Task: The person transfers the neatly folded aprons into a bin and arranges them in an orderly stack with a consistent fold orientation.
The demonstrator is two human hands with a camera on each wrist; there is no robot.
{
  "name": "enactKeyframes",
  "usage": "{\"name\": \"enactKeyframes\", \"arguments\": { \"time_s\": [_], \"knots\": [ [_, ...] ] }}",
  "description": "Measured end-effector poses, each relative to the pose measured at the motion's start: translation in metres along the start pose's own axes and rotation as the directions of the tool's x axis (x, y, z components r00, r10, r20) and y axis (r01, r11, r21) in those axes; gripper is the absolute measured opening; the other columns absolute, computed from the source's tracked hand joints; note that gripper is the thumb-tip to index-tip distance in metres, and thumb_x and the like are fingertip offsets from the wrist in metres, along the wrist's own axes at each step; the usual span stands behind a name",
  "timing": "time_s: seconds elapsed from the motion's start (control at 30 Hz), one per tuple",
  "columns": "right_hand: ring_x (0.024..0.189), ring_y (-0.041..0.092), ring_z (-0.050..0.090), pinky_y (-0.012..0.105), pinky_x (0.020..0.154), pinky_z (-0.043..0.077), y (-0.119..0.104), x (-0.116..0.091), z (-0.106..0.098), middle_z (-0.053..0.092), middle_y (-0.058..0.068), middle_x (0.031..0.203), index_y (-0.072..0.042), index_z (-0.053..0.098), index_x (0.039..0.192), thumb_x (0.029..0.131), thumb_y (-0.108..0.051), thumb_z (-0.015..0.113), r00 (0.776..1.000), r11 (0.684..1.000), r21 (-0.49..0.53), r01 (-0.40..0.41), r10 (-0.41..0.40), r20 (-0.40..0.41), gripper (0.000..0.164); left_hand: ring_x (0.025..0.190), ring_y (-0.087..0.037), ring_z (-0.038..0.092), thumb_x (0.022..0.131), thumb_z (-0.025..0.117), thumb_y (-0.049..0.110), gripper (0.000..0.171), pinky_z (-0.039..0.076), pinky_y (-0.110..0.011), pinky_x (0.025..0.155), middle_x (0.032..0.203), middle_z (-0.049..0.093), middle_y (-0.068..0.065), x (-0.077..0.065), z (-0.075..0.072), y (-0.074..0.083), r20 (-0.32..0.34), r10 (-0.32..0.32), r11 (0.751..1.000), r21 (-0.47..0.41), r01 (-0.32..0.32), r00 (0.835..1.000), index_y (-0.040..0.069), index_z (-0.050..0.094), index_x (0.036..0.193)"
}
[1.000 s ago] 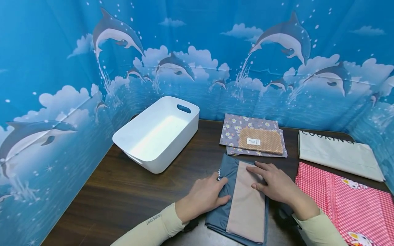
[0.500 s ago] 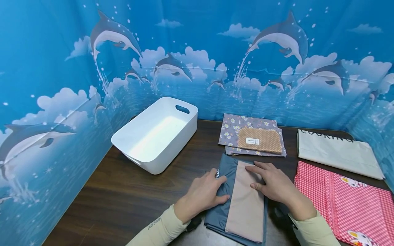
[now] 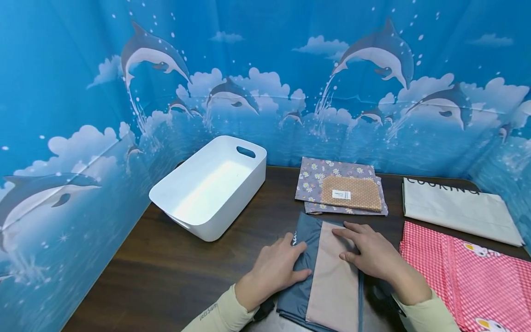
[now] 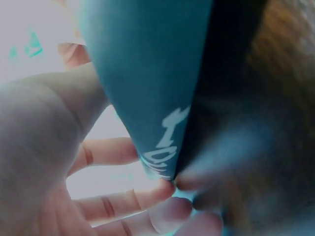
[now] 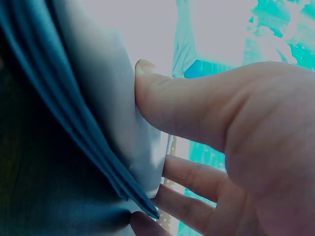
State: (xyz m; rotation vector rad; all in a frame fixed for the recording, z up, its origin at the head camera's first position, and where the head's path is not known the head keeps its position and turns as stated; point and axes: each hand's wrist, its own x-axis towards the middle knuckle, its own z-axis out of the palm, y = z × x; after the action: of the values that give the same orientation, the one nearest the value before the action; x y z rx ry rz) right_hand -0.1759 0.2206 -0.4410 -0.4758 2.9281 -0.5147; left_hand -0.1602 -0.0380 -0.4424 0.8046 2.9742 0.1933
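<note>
A folded dark blue cloth with a pinkish-beige panel lies on the table at front centre, white lettering near its far left edge. My left hand rests on its left side, thumb toward the panel and fingers slightly bent. In the left wrist view, the left fingers reach the cloth's lettered edge. My right hand lies over the right edge, with fingers relaxed on the panel. The right thumb touches the panel's surface in the right wrist view, and the other fingers are at the cloth's far edge.
A white bin with handle holes stands at back left. Behind the cloth lies a folded purple daisy-print cloth with a brown dotted piece. To the right are a cream "COOKING" cloth and a red checked cloth.
Both hands keep their places on the folded dark blue cloth. The head view has tilted a little, so the scene sits slightly lower in the picture.
</note>
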Motion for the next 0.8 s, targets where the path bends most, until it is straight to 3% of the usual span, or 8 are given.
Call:
{"name": "enactKeyframes", "arguments": {
  "time_s": [0.2,0.57,0.8],
  "knots": [
    [0.14,0.052,0.055,0.074,0.104,0.048,0.005,-0.011,0.007,0.056,0.026,0.157,-0.022,0.067,0.147,0.092,-0.033,0.085,1.0,1.0,0.001,0.0,0.0,-0.002,0.06,0.09,-0.019,0.061,0.09,0.083,0.057,0.065,0.056,-0.038,0.062,0.118,0.057,-0.01,-0.001,0.008,0.008,0.084,-0.068,0.993,-0.092,0.076,0.994,0.022,0.061,0.141],
    [0.139,0.053,0.055,0.07,0.104,0.051,-0.001,0.007,-0.002,0.055,0.028,0.157,-0.019,0.066,0.149,0.094,-0.031,0.084,0.997,0.998,-0.001,0.061,-0.061,-0.035,0.059,0.083,-0.016,0.064,0.096,0.079,0.05,0.064,0.053,-0.031,0.059,0.132,0.054,-0.015,0.005,-0.006,-0.004,0.083,-0.028,0.996,-0.086,0.036,0.996,0.017,0.058,0.147],
    [0.139,0.052,0.056,0.071,0.103,0.051,0.004,0.001,0.001,0.056,0.026,0.157,-0.022,0.067,0.147,0.092,-0.036,0.084,0.999,0.999,0.011,0.04,-0.04,0.0,0.059,0.088,-0.019,0.066,0.096,0.079,0.051,0.067,0.058,-0.035,0.065,0.137,0.053,-0.015,0.004,0.001,0.0,0.14,-0.039,0.989,-0.138,0.059,0.989,0.018,0.056,0.15]
  ]
}}
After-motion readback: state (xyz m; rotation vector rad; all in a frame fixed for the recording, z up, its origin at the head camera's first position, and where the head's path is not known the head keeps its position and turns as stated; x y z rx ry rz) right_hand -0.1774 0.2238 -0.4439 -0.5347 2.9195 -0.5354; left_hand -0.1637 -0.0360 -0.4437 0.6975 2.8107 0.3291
